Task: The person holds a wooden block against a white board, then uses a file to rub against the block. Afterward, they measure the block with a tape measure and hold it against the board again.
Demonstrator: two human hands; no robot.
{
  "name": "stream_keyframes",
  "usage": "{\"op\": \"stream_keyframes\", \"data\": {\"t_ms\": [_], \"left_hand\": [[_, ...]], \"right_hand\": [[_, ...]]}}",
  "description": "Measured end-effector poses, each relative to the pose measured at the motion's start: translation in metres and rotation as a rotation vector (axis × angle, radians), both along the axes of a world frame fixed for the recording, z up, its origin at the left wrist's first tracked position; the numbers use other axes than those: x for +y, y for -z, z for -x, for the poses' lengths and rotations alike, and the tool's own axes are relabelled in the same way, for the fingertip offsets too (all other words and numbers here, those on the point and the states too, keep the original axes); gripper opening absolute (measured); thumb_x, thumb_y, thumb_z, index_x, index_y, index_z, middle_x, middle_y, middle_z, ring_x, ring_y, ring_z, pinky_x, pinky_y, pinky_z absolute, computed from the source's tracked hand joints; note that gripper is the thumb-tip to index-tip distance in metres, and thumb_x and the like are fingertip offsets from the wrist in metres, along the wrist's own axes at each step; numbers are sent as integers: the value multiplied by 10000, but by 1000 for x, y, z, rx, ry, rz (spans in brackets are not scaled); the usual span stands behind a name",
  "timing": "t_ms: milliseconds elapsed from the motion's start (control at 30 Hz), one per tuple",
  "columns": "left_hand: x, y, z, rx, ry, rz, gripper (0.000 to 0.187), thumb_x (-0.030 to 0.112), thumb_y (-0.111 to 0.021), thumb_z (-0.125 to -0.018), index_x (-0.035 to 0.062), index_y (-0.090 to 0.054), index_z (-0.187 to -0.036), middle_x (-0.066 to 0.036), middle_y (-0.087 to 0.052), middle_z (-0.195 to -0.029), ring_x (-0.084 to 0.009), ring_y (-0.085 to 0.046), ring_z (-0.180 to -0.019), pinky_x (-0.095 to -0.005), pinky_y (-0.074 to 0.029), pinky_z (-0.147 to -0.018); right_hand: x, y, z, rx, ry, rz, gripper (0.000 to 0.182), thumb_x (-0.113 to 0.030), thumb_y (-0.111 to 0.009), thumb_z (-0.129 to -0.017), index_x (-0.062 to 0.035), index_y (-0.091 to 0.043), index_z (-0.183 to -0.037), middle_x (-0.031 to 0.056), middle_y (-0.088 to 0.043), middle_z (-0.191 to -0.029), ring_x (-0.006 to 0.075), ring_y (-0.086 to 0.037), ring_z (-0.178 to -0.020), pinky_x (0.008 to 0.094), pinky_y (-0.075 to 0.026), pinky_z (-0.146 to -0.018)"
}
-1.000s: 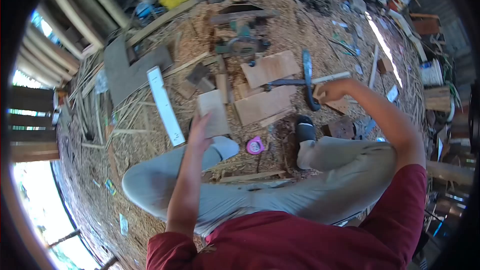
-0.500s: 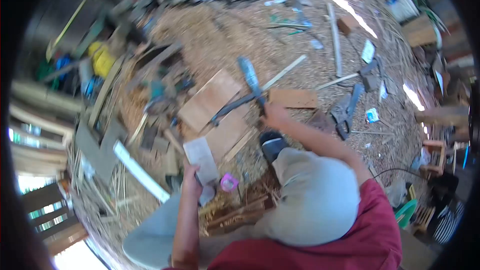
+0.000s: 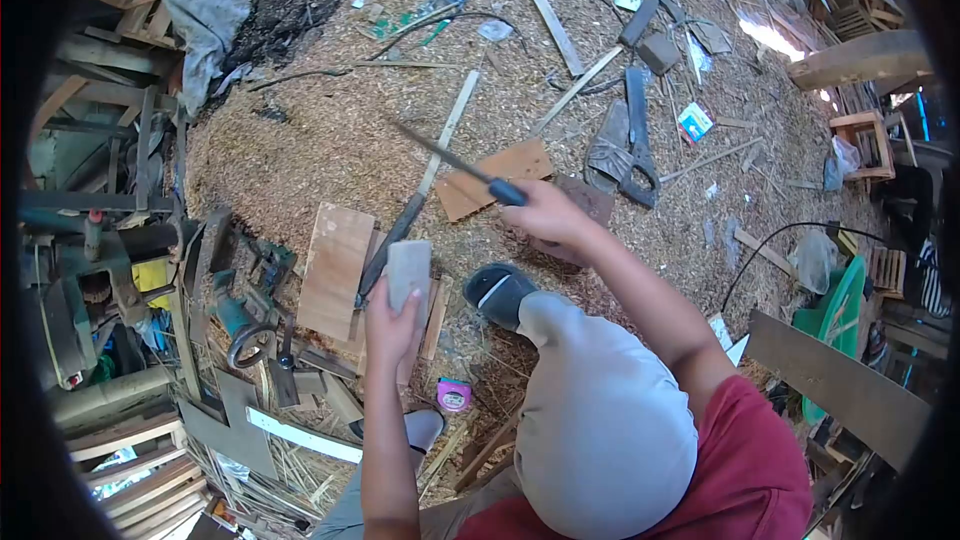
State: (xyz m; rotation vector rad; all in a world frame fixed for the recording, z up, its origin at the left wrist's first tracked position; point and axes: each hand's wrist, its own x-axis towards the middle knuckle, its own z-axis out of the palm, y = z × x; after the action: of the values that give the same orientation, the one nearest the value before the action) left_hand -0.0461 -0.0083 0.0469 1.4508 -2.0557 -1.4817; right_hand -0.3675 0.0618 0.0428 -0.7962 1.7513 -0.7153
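My right hand [image 3: 548,213] is closed around the dark handle of a knife [image 3: 447,156]. Its long blade points up and left, seen nearly edge-on. Held in my left hand [image 3: 393,318] is a pale grey rectangular block [image 3: 408,270], which looks like a whetstone. Blade and block are apart. Beneath the knife lies a brown wooden board [image 3: 522,162]. A plywood piece [image 3: 338,262] and a long dark tool [image 3: 392,242] lie just beyond my left hand. Below that hand, a pink tape measure [image 3: 453,395] rests on the ground.
Wood shavings [image 3: 330,135] cover the ground. A handsaw [image 3: 632,145] lies to the right, near a hammer-like tool [image 3: 640,22]. At the far right are a large metal blade [image 3: 835,380] and a green basin [image 3: 845,315]. A green machine [image 3: 235,315] and timber stand left.
The view has shifted and sharpened. The knife has turned from showing its broad side to nearly edge-on, pointing left. The block in my left hand has come up and stands more upright.
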Motion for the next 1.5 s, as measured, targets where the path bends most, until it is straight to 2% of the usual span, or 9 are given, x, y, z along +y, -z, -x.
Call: {"op": "stream_keyframes", "data": {"t_ms": [67, 133, 300, 367, 533, 667, 967, 1233, 1500], "left_hand": [[6, -2, 45, 1, 130, 92, 369, 97, -681, -930, 7, -586, -1275, -204, -718, -1080, -329, -704, -1035, -407, -532, -910], [13, 8, 92, -153, 343, 175, 461, 128, -701, -905, 59, -574, -1343, -233, -675, -1217, -379, -654, -1137, -433, -524, -936], [39, 33, 204, -151, 725, 481, 409, 142, -729, -855, 61, -598, -1233, -195, -659, -1054, -408, -644, -1014, -521, -519, -847], [52, 60, 217, -208, 711, 523, 364, 131, -740, -837, 54, -589, -1159, -184, -641, -1011, -411, -637, -975, -522, -514, -829], [56, 71, 218, -273, 687, 561, 335, 100, -780, -792, 78, -589, -1067, -149, -649, -1009, -382, -644, -965, -510, -529, -828], [55, 69, 224, -271, 718, 568, 326, 149, -790, -803, 64, -596, -1050, -158, -649, -986, -383, -647, -954, -509, -528, -805], [53, 77, 234, -233, 714, 606, 364, 244, -794, -839, 27, -550, -1001, -195, -633, -940, -415, -645, -883, -521, -515, -741], [49, 75, 232, -258, 774, 575, 363, 58, -785, -772, 4, -520, -1013, -197, -594, -994, -404, -621, -955, -484, -528, -809], [50, 75, 233, -249, 770, 583, 342, 53, -771, -779, -9, -516, -998, -200, -591, -987, -410, -618, -935, -497, -518, -799]], "right_hand": [[49, -11, 11, 105, 193, 250, 411, -326, -730, -901, -3, -678, -1149, 73, -689, -831, 192, -646, -717, 375, -524, -685], [99, -19, 16, 56, 381, 290, 395, -290, -737, -927, -18, -655, -1202, 41, -668, -854, 155, -621, -704, 344, -519, -657], [186, -21, 11, -28, 675, 228, 393, -243, -770, -931, -34, -626, -1231, 2, -626, -838, 86, -566, -648, 257, -476, -577], [203, -17, -1, 148, 721, 277, 356, -225, -772, -929, -38, -632, -1197, 3, -620, -813, 65, -551, -629, 232, -451, -548], [211, 8, -18, 126, 654, 65, 336, -327, -718, -961, -3, -659, -1024, 55, -597, -746, 139, -577, -700, 351, -481, -656], [198, 28, -33, 90, 718, 154, 345, -331, -621, -1023, -36, -609, -845, -21, -515, -682, 77, -471, -622, 298, -394, -562], [175, 63, -26, 41, 833, 120, 356, -341, -597, -1024, 2, -669, -961, 146, -575, -662, 200, -547, -591, 370, -456, -593], [171, 68, -25, 110, 799, 73, 329, -324, -608, -1004, -4, -682, -994, 123, -574, -652, 191, -533, -577, 364, -446, -579], [174, 51, -22, 63, 802, 155, 418, -403, -584, -1007, -1, -698, -982, 157, -629, -682, 269, -585, -604, 401, -467, -606]]}}
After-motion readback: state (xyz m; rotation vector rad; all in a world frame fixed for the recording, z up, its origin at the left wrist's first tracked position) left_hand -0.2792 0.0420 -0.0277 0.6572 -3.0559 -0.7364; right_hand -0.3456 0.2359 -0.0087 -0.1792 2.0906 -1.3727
